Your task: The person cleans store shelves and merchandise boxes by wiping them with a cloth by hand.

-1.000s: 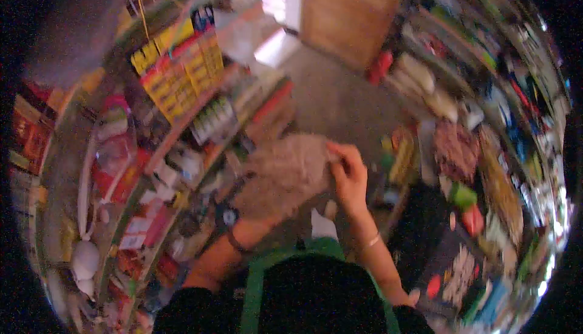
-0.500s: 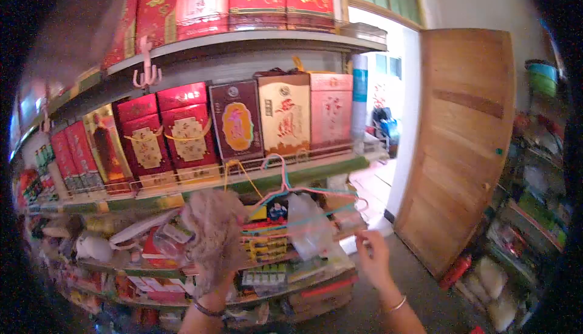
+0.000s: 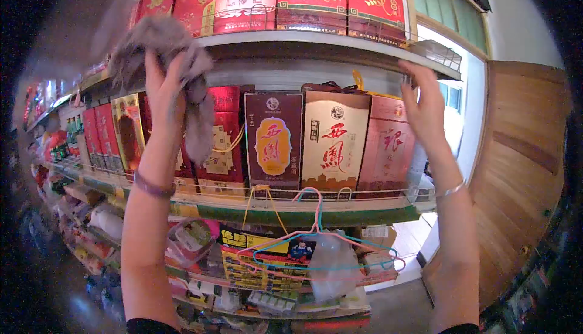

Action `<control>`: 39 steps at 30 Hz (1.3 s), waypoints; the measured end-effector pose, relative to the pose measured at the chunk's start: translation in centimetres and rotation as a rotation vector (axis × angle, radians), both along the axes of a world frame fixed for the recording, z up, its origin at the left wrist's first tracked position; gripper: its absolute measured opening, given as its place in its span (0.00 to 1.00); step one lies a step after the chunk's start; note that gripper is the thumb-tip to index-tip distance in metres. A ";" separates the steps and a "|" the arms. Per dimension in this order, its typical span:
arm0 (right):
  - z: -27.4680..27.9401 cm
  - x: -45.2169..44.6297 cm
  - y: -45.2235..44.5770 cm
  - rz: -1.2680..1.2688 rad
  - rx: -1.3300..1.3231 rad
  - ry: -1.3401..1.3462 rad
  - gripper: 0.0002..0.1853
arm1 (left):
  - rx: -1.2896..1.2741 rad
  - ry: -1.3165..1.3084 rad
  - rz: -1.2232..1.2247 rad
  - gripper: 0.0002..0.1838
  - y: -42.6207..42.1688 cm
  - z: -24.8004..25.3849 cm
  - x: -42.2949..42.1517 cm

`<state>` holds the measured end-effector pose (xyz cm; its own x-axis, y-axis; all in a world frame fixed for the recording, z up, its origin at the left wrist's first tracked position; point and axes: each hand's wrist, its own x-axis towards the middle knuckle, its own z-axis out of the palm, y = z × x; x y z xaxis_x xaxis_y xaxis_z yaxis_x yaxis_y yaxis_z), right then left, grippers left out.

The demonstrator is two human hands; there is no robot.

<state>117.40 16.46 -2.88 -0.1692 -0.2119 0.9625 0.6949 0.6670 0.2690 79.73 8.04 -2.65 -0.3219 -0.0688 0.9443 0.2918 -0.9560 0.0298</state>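
Note:
A grey-brown cloth [image 3: 197,61] is in my left hand [image 3: 163,91], raised before the upper shelf's left part; its end hangs down over a red box [image 3: 225,106]. My right hand [image 3: 422,100] is raised at the right end of the shelves, fingers apart and nothing seen in them, near the upper shelf's edge [image 3: 340,48] and in front of a pink box [image 3: 385,146]. Between the hands stand a dark box [image 3: 273,146] with a gold emblem and a cream box [image 3: 334,143].
Red boxes [image 3: 313,0] line the upper shelf, with a wire basket [image 3: 437,53] at its right end. Hangers [image 3: 316,234] and a plastic bag [image 3: 334,267] hang below the middle shelf. An open wooden door [image 3: 516,182] stands right of the doorway.
The view has risen from the floor to the shelves. Both hands have moved up towards the upper shelf, the left one carrying the cloth. My right hand has let go of the cloth.

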 end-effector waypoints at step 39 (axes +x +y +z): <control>13.3 2.0 14.4 0.014 0.108 -0.015 0.06 | -0.086 0.596 1.405 0.09 14.6 12.9 17.8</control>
